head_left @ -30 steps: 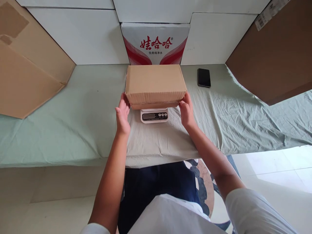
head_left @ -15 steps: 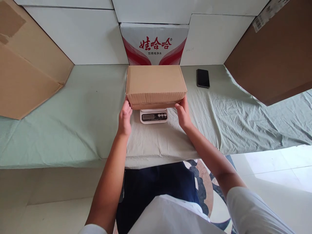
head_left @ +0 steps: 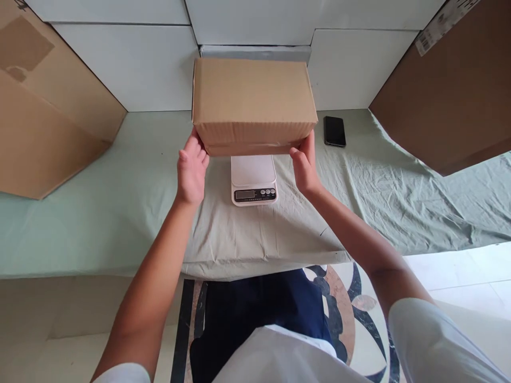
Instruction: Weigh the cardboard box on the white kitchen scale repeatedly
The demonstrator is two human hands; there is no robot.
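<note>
Between my two hands a brown cardboard box point(head_left: 255, 93) is held up in the air. My left hand point(head_left: 192, 169) grips its lower left corner, thumb out to the side and fingers partly hidden under the box. At the lower right corner my right hand point(head_left: 306, 166) is closed on it, the fingers behind the edge. Below the box a white kitchen scale point(head_left: 253, 175) rests on the cloth, its front panel with display and buttons toward me. The box hides the back part of the scale.
A black phone point(head_left: 334, 131) lies on the green cloth point(head_left: 147, 175) to the right. Large cardboard boxes stand at the left point(head_left: 51, 122) and right point(head_left: 443, 96). White panels point(head_left: 123, 64) close off the back, with a printed box point(head_left: 255, 52) mostly hidden behind the held one.
Both hands have raised the cardboard box up and away from the scale, whose platform now shows. The printed carton behind is now mostly covered.
</note>
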